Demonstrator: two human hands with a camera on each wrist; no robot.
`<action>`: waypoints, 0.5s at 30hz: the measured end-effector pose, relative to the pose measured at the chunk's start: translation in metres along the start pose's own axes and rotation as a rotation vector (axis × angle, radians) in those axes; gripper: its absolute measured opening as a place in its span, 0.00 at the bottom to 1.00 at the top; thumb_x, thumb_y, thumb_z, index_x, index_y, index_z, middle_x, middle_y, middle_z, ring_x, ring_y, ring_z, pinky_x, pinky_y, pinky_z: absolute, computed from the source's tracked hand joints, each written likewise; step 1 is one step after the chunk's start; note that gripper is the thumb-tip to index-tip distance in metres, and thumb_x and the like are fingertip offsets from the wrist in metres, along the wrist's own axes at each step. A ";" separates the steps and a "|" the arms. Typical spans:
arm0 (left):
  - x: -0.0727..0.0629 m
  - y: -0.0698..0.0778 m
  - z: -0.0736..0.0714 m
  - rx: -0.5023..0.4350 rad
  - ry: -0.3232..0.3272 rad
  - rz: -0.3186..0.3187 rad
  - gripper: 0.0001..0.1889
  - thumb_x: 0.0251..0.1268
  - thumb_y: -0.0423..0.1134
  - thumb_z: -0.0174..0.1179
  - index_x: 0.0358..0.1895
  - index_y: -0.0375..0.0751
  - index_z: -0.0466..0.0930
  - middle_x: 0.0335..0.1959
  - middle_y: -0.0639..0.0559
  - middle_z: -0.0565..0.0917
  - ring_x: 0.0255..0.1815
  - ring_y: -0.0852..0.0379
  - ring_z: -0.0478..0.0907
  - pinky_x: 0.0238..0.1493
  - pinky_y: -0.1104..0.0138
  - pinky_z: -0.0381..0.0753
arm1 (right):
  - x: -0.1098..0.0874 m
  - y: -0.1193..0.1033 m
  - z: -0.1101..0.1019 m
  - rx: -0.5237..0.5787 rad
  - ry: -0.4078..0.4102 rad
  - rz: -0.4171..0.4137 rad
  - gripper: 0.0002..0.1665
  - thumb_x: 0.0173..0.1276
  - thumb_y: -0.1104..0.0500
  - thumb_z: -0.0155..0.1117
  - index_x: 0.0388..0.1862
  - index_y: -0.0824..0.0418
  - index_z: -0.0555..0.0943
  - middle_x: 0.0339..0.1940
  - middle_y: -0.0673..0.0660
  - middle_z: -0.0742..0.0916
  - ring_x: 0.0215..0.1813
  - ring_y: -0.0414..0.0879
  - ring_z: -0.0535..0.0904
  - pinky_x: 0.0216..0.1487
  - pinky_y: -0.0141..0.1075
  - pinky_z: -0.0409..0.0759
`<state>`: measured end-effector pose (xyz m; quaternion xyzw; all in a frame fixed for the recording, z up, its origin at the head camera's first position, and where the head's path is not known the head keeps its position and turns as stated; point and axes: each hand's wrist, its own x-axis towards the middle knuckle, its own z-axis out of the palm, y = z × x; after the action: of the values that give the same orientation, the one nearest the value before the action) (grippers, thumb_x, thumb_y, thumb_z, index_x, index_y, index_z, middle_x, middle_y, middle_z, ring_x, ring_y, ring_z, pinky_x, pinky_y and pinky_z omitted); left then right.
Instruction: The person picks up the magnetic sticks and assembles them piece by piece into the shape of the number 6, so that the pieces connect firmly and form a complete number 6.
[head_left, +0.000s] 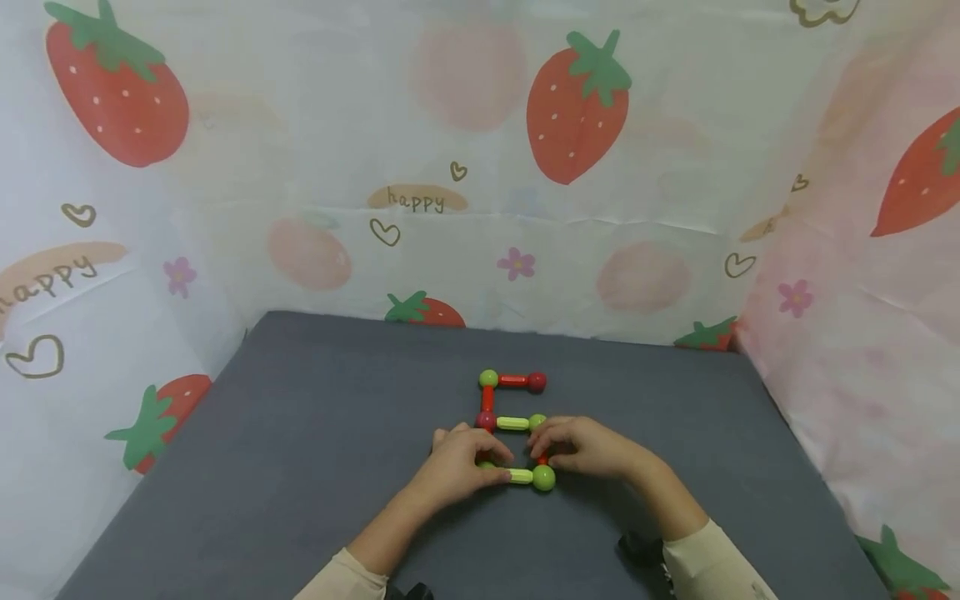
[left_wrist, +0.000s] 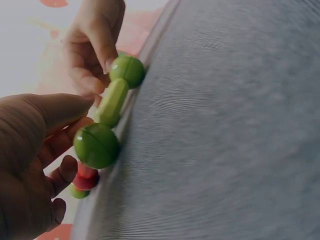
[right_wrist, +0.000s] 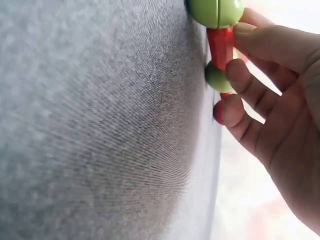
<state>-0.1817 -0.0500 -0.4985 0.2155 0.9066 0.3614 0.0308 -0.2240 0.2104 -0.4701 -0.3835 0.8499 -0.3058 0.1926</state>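
Note:
A stick-and-ball building toy (head_left: 513,423) lies on the grey table. Green and red balls are joined by red and yellow-green sticks into a closed square with an open arm at the far side. My left hand (head_left: 459,462) curls round the near left green ball (left_wrist: 96,145), its thumb near the end of a yellow-green stick (left_wrist: 111,102). At the near right, my right hand (head_left: 588,446) has thumb and fingers about a red stick (right_wrist: 220,47), beside the green ball (head_left: 543,477). Contact of each fingertip is partly hidden.
The grey tabletop (head_left: 337,383) spreads round the toy. Behind it and at both sides hangs a white cloth (head_left: 330,150) printed with strawberries, hearts and the word happy. Black straps (head_left: 641,550) show near the sleeves.

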 end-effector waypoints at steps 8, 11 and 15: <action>0.000 0.000 -0.011 -0.024 0.010 -0.025 0.10 0.57 0.50 0.69 0.42 0.58 0.87 0.30 0.71 0.81 0.35 0.62 0.69 0.44 0.58 0.53 | -0.011 -0.005 0.004 -0.052 0.140 0.033 0.17 0.71 0.56 0.62 0.57 0.51 0.80 0.54 0.46 0.83 0.42 0.40 0.77 0.41 0.34 0.77; -0.005 -0.002 -0.015 -0.020 -0.002 -0.025 0.09 0.58 0.50 0.69 0.41 0.58 0.87 0.30 0.71 0.80 0.33 0.61 0.68 0.43 0.59 0.53 | -0.018 -0.008 0.008 -0.065 0.221 0.057 0.18 0.71 0.54 0.62 0.58 0.50 0.80 0.51 0.47 0.84 0.37 0.39 0.75 0.36 0.32 0.76; -0.012 -0.005 -0.025 -0.001 -0.024 -0.022 0.07 0.60 0.50 0.68 0.40 0.59 0.87 0.31 0.74 0.80 0.34 0.61 0.69 0.43 0.59 0.54 | -0.028 -0.013 0.010 -0.146 0.352 0.101 0.16 0.70 0.53 0.63 0.55 0.47 0.81 0.49 0.43 0.85 0.38 0.35 0.76 0.37 0.31 0.76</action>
<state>-0.1776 -0.0744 -0.4845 0.2099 0.9084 0.3587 0.0456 -0.1940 0.2213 -0.4667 -0.2940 0.9086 -0.2955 0.0276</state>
